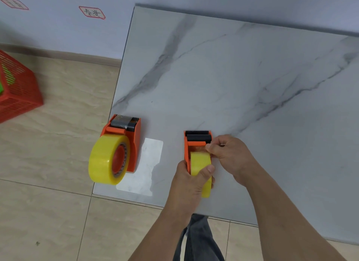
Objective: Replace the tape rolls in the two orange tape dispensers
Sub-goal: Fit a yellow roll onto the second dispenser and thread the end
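Two orange tape dispensers stand on the marble table. The left dispenser sits at the table's left edge with a full yellow tape roll mounted on it, tape drawn over its front roller. The right dispenser carries a second yellow roll. My left hand grips that roll and dispenser from below, thumb across the roll. My right hand pinches the loose tape end just behind the black roller and serrated blade.
A white paper sheet lies between the dispensers. A red mesh basket stands on the tiled floor at far left. The wall carries two red-bordered labels. My grey trouser leg shows below the table's near edge.
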